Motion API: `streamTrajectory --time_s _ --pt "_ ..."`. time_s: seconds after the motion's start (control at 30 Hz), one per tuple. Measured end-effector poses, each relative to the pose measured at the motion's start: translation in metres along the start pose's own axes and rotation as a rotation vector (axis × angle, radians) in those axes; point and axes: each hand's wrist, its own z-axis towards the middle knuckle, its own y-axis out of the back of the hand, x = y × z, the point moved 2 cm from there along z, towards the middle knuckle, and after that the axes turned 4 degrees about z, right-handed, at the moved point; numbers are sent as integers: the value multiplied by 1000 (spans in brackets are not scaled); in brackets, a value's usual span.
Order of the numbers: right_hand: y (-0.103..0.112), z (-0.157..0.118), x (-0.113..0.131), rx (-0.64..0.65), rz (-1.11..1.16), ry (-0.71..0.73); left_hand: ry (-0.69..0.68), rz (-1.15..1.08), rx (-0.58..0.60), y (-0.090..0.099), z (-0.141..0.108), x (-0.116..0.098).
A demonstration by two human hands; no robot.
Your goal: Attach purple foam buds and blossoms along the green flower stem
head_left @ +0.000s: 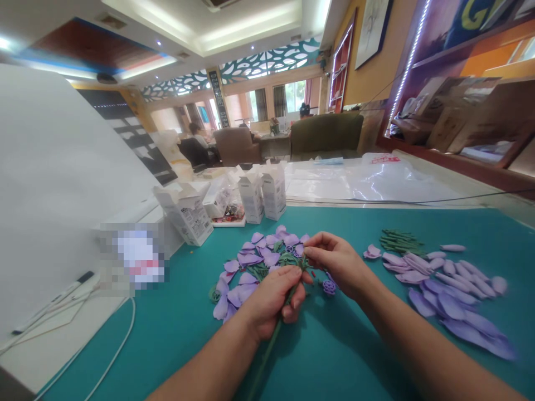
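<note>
My left hand [273,301] is wrapped round the green stem [270,353] of an artificial flower, which slants up from the bottom edge. Leafy green pieces [304,264] show at the stem's upper end. There my right hand [336,259] pinches with thumb and forefinger; what lies between the fingertips is too small to make out. Just beyond both hands spreads a heap of lilac petals [249,259] mixed with green parts. A small purple lattice ball [329,287] lies beneath my right wrist.
On the right of the green mat [167,334] lie green sticks [401,242], pale lilac petals [407,267] and larger purple petals [453,306]. White boxes [273,192] stand along the back edge. Clear plastic sheeting [359,181] covers the surface behind. A white cable [125,334] crosses the left side.
</note>
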Motion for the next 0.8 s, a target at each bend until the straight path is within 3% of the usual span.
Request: streamTrajectory --time_s 0.53,0.8 --pt "-1 -2 7 10 -55 30 12 27 -29 -1 -2 -1" --pt "-8 -9 20 19 -58 76 -14 5 25 -6 -8 -8"
